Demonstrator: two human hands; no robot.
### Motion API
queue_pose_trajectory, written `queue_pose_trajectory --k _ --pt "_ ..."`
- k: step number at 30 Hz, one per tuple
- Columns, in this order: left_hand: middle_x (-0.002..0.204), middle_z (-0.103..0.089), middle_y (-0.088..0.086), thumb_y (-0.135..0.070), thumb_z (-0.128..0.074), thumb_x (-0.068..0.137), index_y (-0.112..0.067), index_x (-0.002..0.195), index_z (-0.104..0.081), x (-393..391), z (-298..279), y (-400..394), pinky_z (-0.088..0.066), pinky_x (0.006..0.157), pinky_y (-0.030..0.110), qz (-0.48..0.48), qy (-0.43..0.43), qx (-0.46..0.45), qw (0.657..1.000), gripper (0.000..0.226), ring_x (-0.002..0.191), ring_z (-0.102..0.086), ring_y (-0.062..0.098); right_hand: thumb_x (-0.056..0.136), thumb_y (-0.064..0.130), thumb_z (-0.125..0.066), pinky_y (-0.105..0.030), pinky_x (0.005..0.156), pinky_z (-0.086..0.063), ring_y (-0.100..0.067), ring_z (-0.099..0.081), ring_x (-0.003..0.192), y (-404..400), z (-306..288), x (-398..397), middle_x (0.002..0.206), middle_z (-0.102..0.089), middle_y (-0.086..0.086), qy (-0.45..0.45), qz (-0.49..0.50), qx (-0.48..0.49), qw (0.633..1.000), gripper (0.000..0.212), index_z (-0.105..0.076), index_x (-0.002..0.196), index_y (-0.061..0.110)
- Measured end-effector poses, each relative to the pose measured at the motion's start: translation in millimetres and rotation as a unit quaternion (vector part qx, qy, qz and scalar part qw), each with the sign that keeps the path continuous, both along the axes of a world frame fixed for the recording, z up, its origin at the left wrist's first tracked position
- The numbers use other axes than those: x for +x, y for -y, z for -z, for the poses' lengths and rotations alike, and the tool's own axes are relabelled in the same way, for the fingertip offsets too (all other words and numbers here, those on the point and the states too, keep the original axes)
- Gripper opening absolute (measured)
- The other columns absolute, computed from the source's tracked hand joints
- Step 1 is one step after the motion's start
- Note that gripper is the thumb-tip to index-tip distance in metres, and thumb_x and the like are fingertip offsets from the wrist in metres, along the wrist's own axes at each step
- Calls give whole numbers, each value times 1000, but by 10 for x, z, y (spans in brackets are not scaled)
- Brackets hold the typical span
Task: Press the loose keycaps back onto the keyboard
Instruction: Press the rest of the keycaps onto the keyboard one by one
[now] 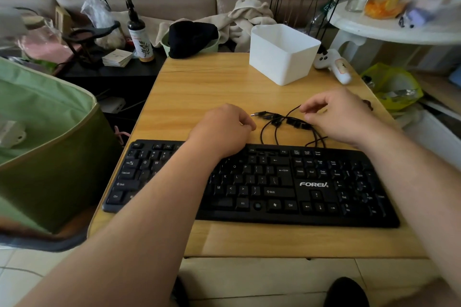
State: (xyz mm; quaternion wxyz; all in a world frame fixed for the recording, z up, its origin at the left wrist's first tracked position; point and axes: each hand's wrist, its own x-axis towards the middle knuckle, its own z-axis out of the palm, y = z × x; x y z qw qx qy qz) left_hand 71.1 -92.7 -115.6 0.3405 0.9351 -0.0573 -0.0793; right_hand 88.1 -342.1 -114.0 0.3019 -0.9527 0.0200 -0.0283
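So the black keyboard sits across the near side of the wooden table, and the loose keycaps are in a little cluster just behind its top edge, tangled up with the keyboard's own cable and its plug end. There's a gap in the function row near the top middle where some caps look missing, though the picture is too soft there to count them. The left hand is just past the keyboard's top edge with the fingers curled under; I honestly can't tell if it has a cap in there or nothing. The right hand is over the cap pile, thumb and forefinger pinched together right at the cable loop, other fingers loosely bent; looks like it's pinching the cable, but it could be something small beside it. Biggest risk from here, I'd say: the caps are sitting in the cable loops, so tugging the cable could flick one off the table edge and onto the floor. Also easy to seat a cap crooked or in the wrong slot, since they're all the same black. The white tub behind is well apart, so no trouble there.
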Motion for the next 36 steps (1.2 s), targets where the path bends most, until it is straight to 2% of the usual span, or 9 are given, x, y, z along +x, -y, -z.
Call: queue_pose_trajectory --k 6,9,14,17,20,23,25,31,36 --pt "107 -68 -10 9 -43 94 -34 110 -72 179 -58 -62 -60 74 32 -34 -26 -68 997 54 95 -68 12 91 26 -78 -25 68 -42 0 -59 85 -3 19 6 99 -69 21 -17 -30 -32 999 18 -75 97 42" --pt "106 -68 -10 7 -44 95 -37 104 -71 244 -36 -180 -53 66 29 -70 -4 -91 993 52 93 -68 14 87 23 -82 -22 66 -43 0 -60 82 6 31 -12 90 -69 19 -31 -49 -69 996 19 -78 95 39" --pt "105 -69 -9 -10 -53 101 -34 106 -75 236 74 -109 -53 69 27 -40 17 -81 996 33 89 -67 12 80 25 -89 -25 68 -48 -1 -63 82 33 29 -40 88 -69 17 -49 -47 -83 994 23 -77 96 38" --pt "107 -68 -12 -13 -54 102 -35 107 -75 218 86 -43 -52 69 24 -29 24 -60 997 32 93 -63 6 81 25 -88 -28 70 -51 -5 -62 81 8 40 -32 88 -68 13 -26 -47 -74 996 24 -76 97 37" --pt "107 -68 -12 -13 -53 102 -38 105 -75 183 106 20 -58 77 31 -20 25 -52 998 33 94 -63 7 86 27 -84 -25 67 -44 -7 -59 84 -50 63 -18 94 -65 12 -13 -51 -71 996 25 -74 107 37" --pt "108 -68 -12 -13 -53 102 -39 103 -75 166 109 56 -59 73 31 -19 25 -49 998 34 91 -64 7 87 38 -81 -30 79 -46 -14 -58 94 -118 97 -5 100 -62 10 7 -65 -127 990 27 -75 113 35" --pt "110 -68 -11 -12 -53 102 -40 104 -74 163 102 51 -58 71 30 -21 26 -50 998 35 90 -64 6 86 41 -81 -34 85 -49 -16 -58 96 -143 107 10 97 -61 11 10 -67 -144 987 26 -75 111 35" --pt "115 -68 -10 -14 -54 102 -40 106 -74 137 83 16 -56 69 27 -16 27 -57 998 33 91 -64 6 88 43 -79 -30 80 -44 -14 -56 95 -162 87 -14 96 -62 12 14 -90 -152 984 10 -73 93 36" --pt "99 -69 -13 -20 -53 102 -41 100 -74 73 67 47 -59 56 31 -15 48 -46 998 30 60 -65 8 91 52 -69 -42 91 -47 -14 -46 105 -156 96 -60 102 -62 17 41 -152 -227 961 14 -70 100 42"
